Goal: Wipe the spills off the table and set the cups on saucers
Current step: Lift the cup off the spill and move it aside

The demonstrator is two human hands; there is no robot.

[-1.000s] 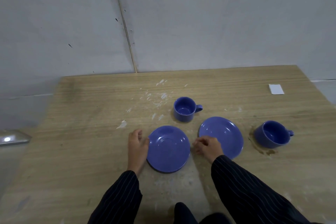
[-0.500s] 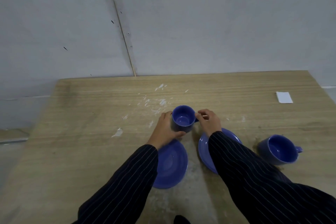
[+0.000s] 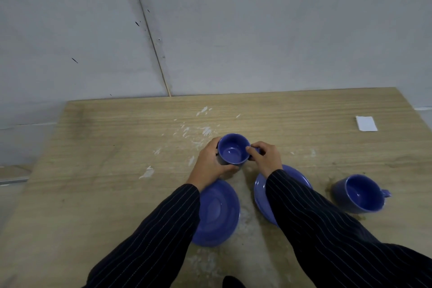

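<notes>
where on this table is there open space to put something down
Free: the wide left stretch of the table, left of the left saucer, and the back strip between the wall and the white card. Crowded: the near middle, with both saucers, both hands on the held cup, and the right cup.

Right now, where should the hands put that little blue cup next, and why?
Probably bring the small cup back onto the left saucer. The left hand wraps its side, the right hand pinches its handle, and that saucer lies bare just below it. The other cup sits off its saucer, in a brown spill.
</notes>
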